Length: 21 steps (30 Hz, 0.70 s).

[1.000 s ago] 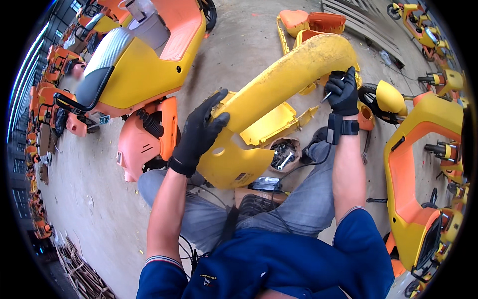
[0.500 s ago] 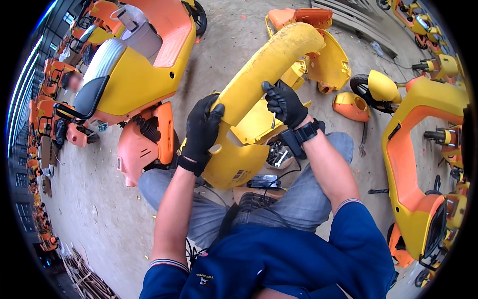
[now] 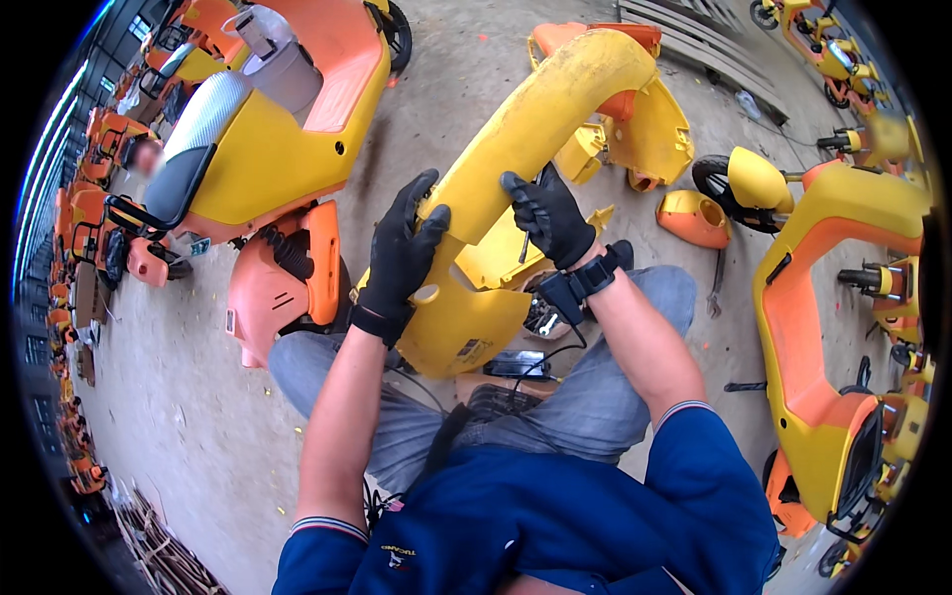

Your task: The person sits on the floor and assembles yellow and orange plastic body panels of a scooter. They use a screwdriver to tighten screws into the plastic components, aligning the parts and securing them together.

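A long, curved yellow scooter body panel (image 3: 540, 124) stands tilted in front of me, its broad lower part (image 3: 461, 327) between my legs. My left hand (image 3: 402, 248), in a black glove, is closed round the panel's left edge, thumb across the front. On the opposite edge, my gloved right hand (image 3: 557, 220) is curled with its thumb against the panel. A thin metal tool (image 3: 524, 246) sticks out below the right fingers; its exact kind is hidden. Behind the panel lies another yellow panel piece (image 3: 496, 260).
A container of metal tools (image 3: 541, 315) and a small dark box (image 3: 521, 364) are by my legs. Orange and yellow covers (image 3: 650, 134) lie ahead. Scooters stand at left (image 3: 268, 169) and right (image 3: 793, 327). An open-end wrench (image 3: 716, 288) rests on the floor.
The panel's upper end has shifted slightly up and right. My right hand has moved a little left and down along the panel. The left hand keeps its grip.
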{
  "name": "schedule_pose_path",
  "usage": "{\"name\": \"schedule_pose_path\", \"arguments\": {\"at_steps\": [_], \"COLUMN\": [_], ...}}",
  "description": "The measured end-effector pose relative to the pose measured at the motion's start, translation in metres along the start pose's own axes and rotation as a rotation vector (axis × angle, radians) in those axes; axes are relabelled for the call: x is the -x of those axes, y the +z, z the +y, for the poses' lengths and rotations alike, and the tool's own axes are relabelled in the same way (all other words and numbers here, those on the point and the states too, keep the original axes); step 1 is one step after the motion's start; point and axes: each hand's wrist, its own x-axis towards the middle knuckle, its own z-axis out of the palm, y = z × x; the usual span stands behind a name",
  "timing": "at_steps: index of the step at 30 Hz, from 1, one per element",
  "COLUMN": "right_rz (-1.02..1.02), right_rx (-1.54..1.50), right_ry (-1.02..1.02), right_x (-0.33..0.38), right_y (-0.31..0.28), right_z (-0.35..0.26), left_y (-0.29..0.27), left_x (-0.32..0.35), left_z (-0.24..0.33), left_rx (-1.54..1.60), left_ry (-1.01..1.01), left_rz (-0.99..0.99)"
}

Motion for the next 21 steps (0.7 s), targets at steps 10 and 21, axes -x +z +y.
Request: {"name": "schedule_pose_path", "arguments": {"at_steps": [10, 21], "right_rz": [0.084, 0.113], "right_rx": [0.046, 0.119], "right_ry": [-0.178, -0.219], "right_x": [0.004, 0.005], "right_y": [-0.013, -0.015], "right_z": [-0.03, -0.023], "left_y": [-0.002, 0.014], "left_x": [0.005, -0.004], "left_z": [0.003, -0.006], "left_rx": [-0.17, -0.212], "left_ry": [-0.028, 0.117], "left_rz": [-0.084, -0.054]}}
